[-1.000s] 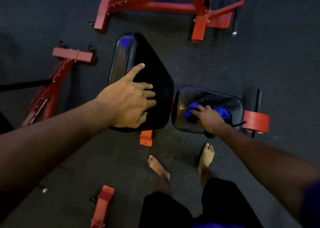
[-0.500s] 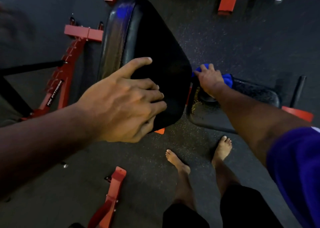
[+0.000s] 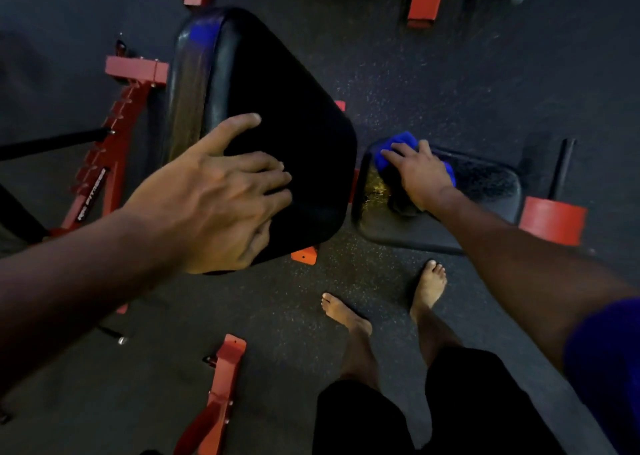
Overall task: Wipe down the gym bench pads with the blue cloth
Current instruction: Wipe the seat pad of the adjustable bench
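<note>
A long black back pad [image 3: 277, 108] tilts up at centre left. My left hand [image 3: 214, 195] rests flat on its near end, fingers spread, holding nothing. To the right lies the smaller black seat pad [image 3: 485, 184], with a wet shine near its left edge. My right hand [image 3: 419, 174] presses the blue cloth [image 3: 398, 146] onto the seat pad's far left corner. The cloth shows beyond my fingers and at my wrist's right side; the rest is hidden under the hand.
Red bench frame parts stand around: a notched rail [image 3: 104, 150] at left, a foot [image 3: 221, 392] at the bottom, a red block [image 3: 552, 222] right of the seat. More red frame legs [image 3: 426, 1] are at the top. My bare feet [image 3: 346, 316] stand on dark rubber floor.
My right hand slid the cloth from the seat pad's middle to its far left corner. The left hand stayed on the back pad. The view shifted closer and lower.
</note>
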`<state>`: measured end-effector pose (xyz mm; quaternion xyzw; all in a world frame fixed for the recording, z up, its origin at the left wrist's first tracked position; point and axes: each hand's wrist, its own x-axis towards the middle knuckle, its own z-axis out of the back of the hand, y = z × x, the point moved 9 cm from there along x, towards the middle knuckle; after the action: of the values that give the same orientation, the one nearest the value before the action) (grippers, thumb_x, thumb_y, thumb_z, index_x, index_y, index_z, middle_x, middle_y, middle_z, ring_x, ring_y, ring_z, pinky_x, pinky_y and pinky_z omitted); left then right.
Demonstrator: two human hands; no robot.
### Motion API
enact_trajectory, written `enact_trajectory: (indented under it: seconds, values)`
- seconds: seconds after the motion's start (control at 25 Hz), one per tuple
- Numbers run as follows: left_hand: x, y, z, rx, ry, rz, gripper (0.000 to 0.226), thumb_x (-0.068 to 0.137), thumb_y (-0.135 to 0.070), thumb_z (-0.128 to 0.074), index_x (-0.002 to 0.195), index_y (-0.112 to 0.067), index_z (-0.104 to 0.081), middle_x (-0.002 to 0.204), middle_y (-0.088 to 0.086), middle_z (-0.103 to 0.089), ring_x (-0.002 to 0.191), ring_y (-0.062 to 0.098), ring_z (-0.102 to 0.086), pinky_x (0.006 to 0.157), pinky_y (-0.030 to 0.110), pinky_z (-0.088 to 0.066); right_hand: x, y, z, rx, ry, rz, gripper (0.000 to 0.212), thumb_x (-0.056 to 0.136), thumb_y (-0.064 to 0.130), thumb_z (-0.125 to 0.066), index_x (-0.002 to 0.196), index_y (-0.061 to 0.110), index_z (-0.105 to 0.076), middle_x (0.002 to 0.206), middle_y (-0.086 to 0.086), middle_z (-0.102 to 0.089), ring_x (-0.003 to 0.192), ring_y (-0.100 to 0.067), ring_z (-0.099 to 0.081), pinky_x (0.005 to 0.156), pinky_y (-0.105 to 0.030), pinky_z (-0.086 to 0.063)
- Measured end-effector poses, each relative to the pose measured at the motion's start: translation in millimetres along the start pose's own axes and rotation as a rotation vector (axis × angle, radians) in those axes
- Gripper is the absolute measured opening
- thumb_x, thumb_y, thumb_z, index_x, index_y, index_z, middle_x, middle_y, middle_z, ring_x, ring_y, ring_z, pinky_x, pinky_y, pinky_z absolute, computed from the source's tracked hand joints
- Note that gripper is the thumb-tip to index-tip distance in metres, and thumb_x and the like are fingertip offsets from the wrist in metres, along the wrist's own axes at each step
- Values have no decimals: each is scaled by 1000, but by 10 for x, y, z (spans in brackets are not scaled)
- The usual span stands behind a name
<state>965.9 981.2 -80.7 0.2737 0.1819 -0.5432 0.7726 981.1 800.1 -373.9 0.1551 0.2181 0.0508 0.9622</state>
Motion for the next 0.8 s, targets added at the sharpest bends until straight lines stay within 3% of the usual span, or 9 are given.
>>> enact_trajectory:
  seconds: [0.08,0.24,0.32,0.4,0.48,0.56,0.68,0.8]
  values:
    - [23,-8,-29,27,-25,14,57,92,-40,-35,127,-13,-71,142,9,-61,137,24,-54,125,59,-8,-427,-291,77,67,-76,-78,61,91,7,-52,147,27,-39,150,2,-38,114,-35,-40,82,-46,-48]
    - [187,-29,-267,14,-35,180,67,89,-53,-34,125,-11,-72,149,6,-47,152,25,-27,123,63,-4,-1233,-1029,-49,259,-218,-279,63,82,4,-44,142,23,-49,144,-1,-50,105,-35,-49,86,-43,-46]
    - [628,-384,-420,-68,-96,220,74,86,-61,-36,127,-10,-70,146,13,-56,143,29,-46,120,66,-8,-1702,-1536,-166,410,-342,-457,67,73,8,-38,138,15,-53,138,-9,-56,114,-36,-53,92,-43,-38]
    - [1325,-909,-740,-243,-112,157,79,93,-61,-28,145,-9,-55,158,13,-43,148,27,-39,120,63,-8,-2119,-1932,-329,512,-463,-605,64,73,7,-39,135,10,-55,132,-14,-60,118,-33,-53,94,-39,-34]
    - [2126,-1252,-1150,-393,-118,97,81,98,-62,-16,160,-12,-28,171,6,-12,157,19,-10,124,55,3,-2324,-2130,-565,560,-520,-674,58,78,4,-41,134,9,-55,125,-15,-61,111,-34,-52,92,-33,-32]
    - [2872,-1419,-1656,-429,-78,80,83,97,-64,-10,163,-14,-14,171,2,5,157,16,7,125,50,9,-2324,-2208,-822,592,-544,-706,57,81,5,-42,137,12,-51,126,-13,-59,110,-32,-50,99,-32,-34]
    - [3555,-1566,-2192,-356,-137,79,84,97,-64,-20,163,-13,-19,171,7,-5,158,23,-6,125,58,-1,-1876,-2159,-1241,600,-539,-635,63,81,12,-40,143,15,-45,144,-10,-48,126,-27,-43,111,-41,-32]
    - [3637,-1609,-2338,-316,-380,99,83,95,-60,-33,161,-9,-24,169,12,-16,156,29,-18,123,63,-9,-1534,-2195,-1385,545,-587,-633,63,83,14,-45,146,17,-44,156,-7,-33,132,-26,-40,114,-36,-29]
